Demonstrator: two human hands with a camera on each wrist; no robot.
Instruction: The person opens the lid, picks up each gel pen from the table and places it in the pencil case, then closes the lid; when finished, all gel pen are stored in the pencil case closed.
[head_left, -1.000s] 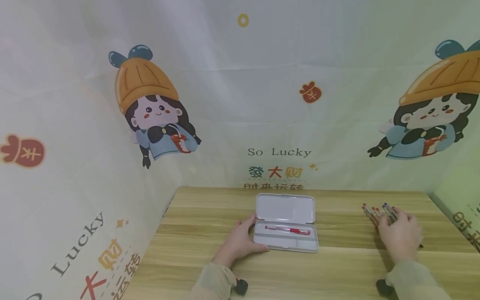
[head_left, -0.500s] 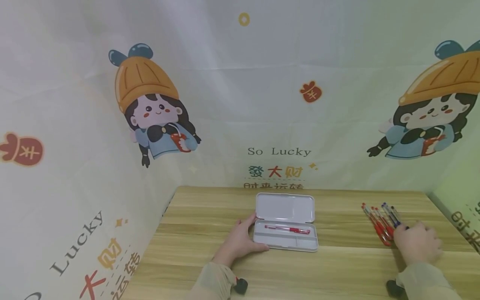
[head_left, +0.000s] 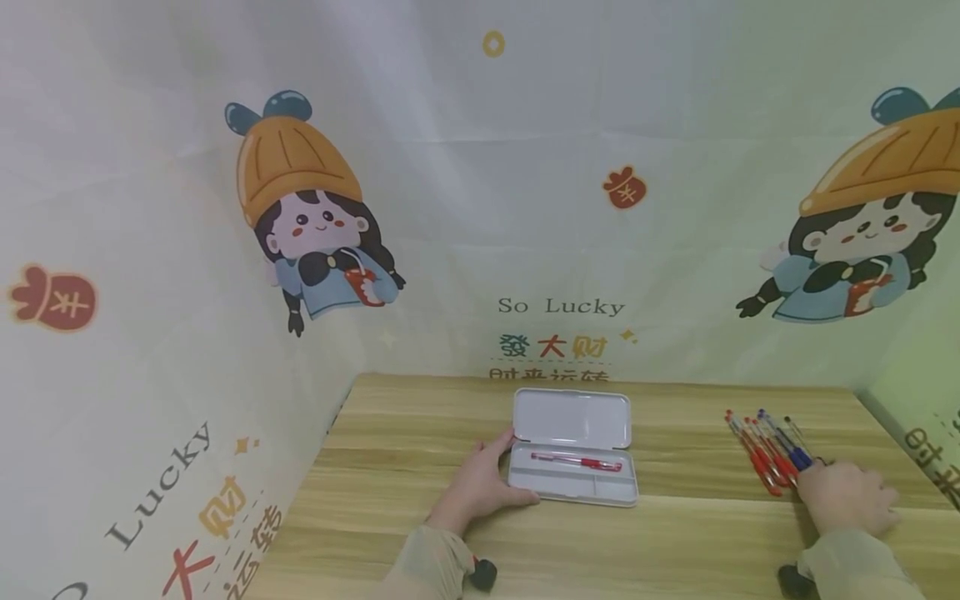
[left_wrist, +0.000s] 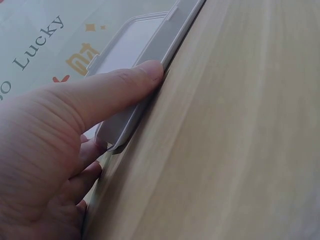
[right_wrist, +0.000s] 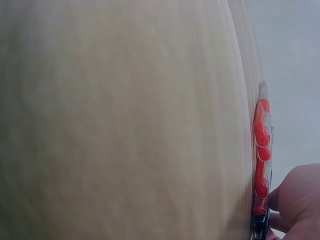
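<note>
A white pencil case [head_left: 573, 492] lies open on the table, its lid [head_left: 572, 417] folded back. Inside, a clear pen with a red cap [head_left: 592, 463] lies in the rear compartment. My left hand [head_left: 480, 483] grips the case's left end, thumb along the front wall, fingers round the side. On the right, several clear pens lie side by side: pens with red caps [head_left: 765, 467] and blue-capped pens [head_left: 799, 455]. My right hand [head_left: 847, 496] pinches a dark-ended pen [head_left: 799, 433] at the right of the bunch; its near end is hidden by the fingers.
The wood-grain table [head_left: 697, 533] runs back to a printed cloth backdrop [head_left: 450, 208]. More of this cloth hangs along the left and right sides. A divider [head_left: 595, 484] splits the case's front compartment.
My right hand has moved right and toward the front from over the pens, uncovering the red and blue caps. The pens are fanned out slightly. My left hand stays on the case.
</note>
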